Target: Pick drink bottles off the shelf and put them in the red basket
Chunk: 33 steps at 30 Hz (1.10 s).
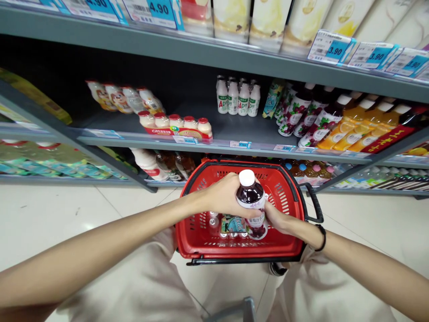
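Observation:
A dark grape juice bottle [252, 194] with a white cap is held upright, slightly tilted, over the red shopping basket [194, 243]. My left hand [225, 196] wraps round its upper part from the left, thumb across the label. From the right, my right hand [276, 219] closes on the bottle's lower side; its fingertips are hidden behind it. Beneath the hands, inside the basket, lie a teal patterned pack [232, 224] and several small clear-topped bottles [213, 221], partly covered by the hands and the juice.
Ahead, the shelf [221, 129] carries white AD milk bottles [238, 99], red-capped drink packs [176, 124], more grape juice [323, 120] and orange juice bottles [363, 125]. The basket's black handle [315, 203] sticks out right. A grey bar [248, 308] stands between my legs.

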{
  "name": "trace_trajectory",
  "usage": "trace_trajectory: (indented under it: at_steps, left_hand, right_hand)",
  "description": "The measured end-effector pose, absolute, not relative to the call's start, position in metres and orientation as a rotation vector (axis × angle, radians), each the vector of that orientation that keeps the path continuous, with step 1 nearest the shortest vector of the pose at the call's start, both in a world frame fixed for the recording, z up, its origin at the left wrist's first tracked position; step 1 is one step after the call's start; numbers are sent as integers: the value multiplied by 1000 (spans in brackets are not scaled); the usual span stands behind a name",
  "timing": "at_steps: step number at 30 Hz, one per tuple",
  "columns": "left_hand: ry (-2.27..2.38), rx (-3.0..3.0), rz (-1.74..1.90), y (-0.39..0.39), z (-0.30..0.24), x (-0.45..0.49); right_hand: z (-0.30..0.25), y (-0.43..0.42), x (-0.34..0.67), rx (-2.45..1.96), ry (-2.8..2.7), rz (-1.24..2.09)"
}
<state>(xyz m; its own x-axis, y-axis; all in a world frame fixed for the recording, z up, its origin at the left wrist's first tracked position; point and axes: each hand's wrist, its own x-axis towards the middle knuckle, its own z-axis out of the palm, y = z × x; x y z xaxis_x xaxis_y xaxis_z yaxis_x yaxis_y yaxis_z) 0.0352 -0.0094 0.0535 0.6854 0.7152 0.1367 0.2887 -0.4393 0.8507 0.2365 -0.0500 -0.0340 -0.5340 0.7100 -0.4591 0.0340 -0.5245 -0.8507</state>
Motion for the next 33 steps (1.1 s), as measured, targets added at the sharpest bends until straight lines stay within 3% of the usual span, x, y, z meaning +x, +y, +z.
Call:
trace_trajectory:
  at_steps: [33]
  left_hand:
    - [772,2042,613,-11,55,36]
  right_hand:
    - [-31,-49,239,-1209,-1250,2058]
